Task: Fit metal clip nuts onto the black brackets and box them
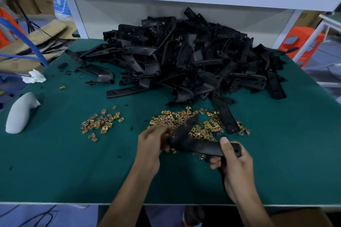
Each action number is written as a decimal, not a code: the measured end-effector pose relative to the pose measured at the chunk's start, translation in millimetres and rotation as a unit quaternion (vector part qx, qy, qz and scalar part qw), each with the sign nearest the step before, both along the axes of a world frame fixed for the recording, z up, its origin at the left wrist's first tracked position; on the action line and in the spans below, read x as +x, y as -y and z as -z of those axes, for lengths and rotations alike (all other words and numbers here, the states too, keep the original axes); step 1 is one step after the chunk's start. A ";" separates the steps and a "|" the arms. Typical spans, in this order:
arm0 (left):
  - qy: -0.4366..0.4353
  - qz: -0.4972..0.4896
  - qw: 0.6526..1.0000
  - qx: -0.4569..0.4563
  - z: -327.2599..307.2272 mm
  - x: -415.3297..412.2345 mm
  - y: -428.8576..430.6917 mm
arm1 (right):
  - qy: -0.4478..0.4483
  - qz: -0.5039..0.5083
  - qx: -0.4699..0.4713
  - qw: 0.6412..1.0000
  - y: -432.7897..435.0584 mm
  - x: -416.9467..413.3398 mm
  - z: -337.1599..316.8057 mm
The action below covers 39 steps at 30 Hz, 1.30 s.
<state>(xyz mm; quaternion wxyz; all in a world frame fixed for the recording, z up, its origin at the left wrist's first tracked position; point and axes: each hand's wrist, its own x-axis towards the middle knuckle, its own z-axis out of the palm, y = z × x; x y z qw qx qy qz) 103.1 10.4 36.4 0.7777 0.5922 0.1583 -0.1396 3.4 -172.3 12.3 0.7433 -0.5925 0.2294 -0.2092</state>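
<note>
Head view: gripped black bracket (199, 145) above green table (73, 171), left hand (151, 145) clasping wide end, right hand (234, 162) wrapped round narrow end. Held it just over loose clip nuts (184, 121), with bracket pile (184, 57) behind, smaller nut cluster (99, 123) well left.

Matt black plastic brackets (184, 57); shiny brass-toned metal clip nuts (184, 120); green matt table mat (73, 171).

Dark green table mat (73, 171), glossy black brackets (184, 57) in a heap, gold and brass-coloured clip nuts (99, 122), white crumpled tissue (35, 76), pale grey moulded piece (20, 114), orange stool (300, 42)
</note>
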 end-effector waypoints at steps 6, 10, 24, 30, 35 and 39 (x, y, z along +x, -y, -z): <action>0.104 0.041 0.991 0.075 -19.3 10.5 -33.4 | 0.007 0.004 -0.004 1.000 -1.6 -0.2 -0.6; 0.111 0.108 0.983 0.100 -18.5 -9.5 -21.6 | 0.014 0.007 0.024 1.000 -1.0 0.8 -3.5; 0.063 0.117 0.991 0.024 -16.4 -18.2 -20.0 | 0.012 -0.002 0.018 1.000 -2.2 0.1 -3.1; 0.074 0.129 0.988 0.048 -13.9 -20.9 -20.9 | 0.005 0.000 0.003 1.000 -3.4 1.3 -3.2; 0.102 0.151 0.979 0.088 -8.0 -24.6 -19.9 | 0.001 0.013 -0.004 1.000 -3.6 1.8 -1.2; 0.282 0.205 0.876 0.333 -1.6 -29.4 -30.7 | 0.004 0.011 -0.016 1.000 -3.2 1.1 1.5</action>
